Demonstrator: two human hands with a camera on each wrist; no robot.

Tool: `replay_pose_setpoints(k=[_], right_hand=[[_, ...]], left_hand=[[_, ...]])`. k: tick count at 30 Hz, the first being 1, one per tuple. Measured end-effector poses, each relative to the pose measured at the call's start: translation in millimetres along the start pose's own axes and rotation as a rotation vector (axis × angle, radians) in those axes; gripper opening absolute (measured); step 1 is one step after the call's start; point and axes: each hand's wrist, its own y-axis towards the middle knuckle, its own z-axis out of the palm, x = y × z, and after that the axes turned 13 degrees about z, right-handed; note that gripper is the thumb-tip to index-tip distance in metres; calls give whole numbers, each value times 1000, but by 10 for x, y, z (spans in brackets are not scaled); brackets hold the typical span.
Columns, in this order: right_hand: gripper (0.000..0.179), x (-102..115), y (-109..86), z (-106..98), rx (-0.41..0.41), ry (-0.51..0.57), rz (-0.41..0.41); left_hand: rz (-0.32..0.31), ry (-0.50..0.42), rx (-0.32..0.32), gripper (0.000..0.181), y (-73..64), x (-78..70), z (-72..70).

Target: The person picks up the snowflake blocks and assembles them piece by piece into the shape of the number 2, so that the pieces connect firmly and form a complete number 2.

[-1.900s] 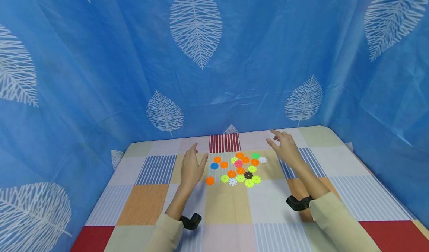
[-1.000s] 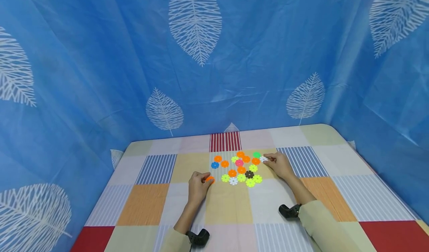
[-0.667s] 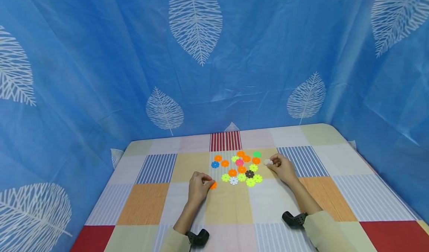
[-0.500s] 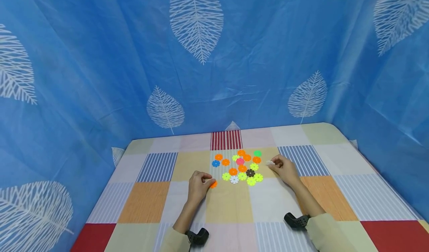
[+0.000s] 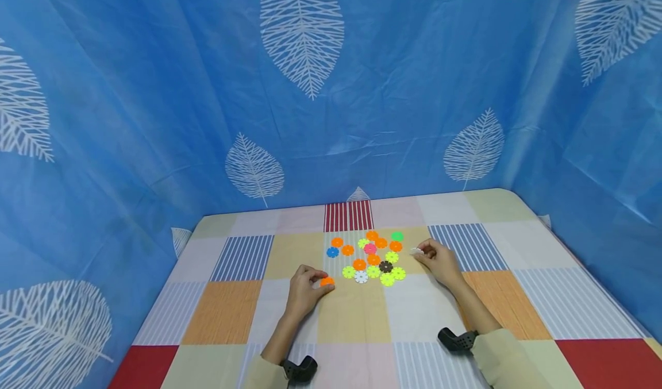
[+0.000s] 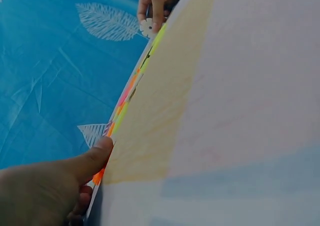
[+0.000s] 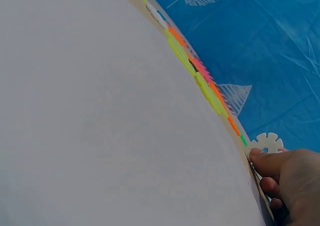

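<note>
Between the thumb and index finger of my left hand [image 5: 303,292] is an orange notched interlocking disc [image 5: 327,282], low at the near left of the other discs. The thumb covers part of this orange disc [image 6: 98,177] in the left wrist view. My right hand [image 5: 441,264] pinches a white interlocking disc [image 5: 416,251] at its edge, right of the group. Seen from the right wrist, the white disc [image 7: 266,143] stands upright above the thumb tip. The two held discs are well apart, with the group between them.
Several loose interlocking discs lie flat on the patchwork tablecloth [image 5: 357,320], among them a blue one [image 5: 333,252], a pink one [image 5: 370,249], a black one [image 5: 385,266], a green one [image 5: 397,236] and another white one [image 5: 361,277]. A blue leaf-patterned curtain [image 5: 372,90] hangs behind and at both sides.
Both hands came down from above the table to the discs. The right hand picked up the white disc and drew it rightward; the left took the orange disc and shifted it slightly nearer.
</note>
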Motion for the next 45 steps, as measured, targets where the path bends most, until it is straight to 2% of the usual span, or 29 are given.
replay_pose_setpoints(k=[3, 5, 8, 12, 15, 17, 20, 24, 30, 35, 42, 45], right_hand=[[16, 10, -16, 8, -14, 24, -3], [17, 30, -38, 27, -18, 80, -4], [21, 100, -105, 94, 8, 231, -2], [25, 241, -245, 225, 113, 502, 13], [25, 362, -368, 297, 179, 652, 12], [24, 434, -446, 333, 207, 701, -5], [18, 511, -534, 367, 254, 738, -41], [12, 551, -591, 397, 296, 727, -110], [7, 553, -628, 414, 308, 713, -152], [7, 597, -670, 400, 323, 676, -211], [9, 841, -817, 322, 184, 543, -269], [11, 888, -854, 314, 129, 489, -308]], left_hand=[[26, -30, -12, 27, 20, -2, 10], [32, -85, -29, 25, 41, -15, 22], [-46, -290, -74, 18, 94, -91, 56], [-207, -665, -126, 25, 176, -279, 143], [-251, -833, -84, 32, 221, -443, 233], [-246, -894, -37, 32, 236, -547, 284], [-228, -933, 26, 31, 248, -679, 340], [-212, -945, 77, 29, 248, -761, 384], [-216, -960, 110, 18, 216, -764, 412], [-215, -950, 117, 20, 197, -783, 409], [-188, -977, 114, 18, 166, -828, 424], [-187, -968, 117, 17, 159, -912, 390]])
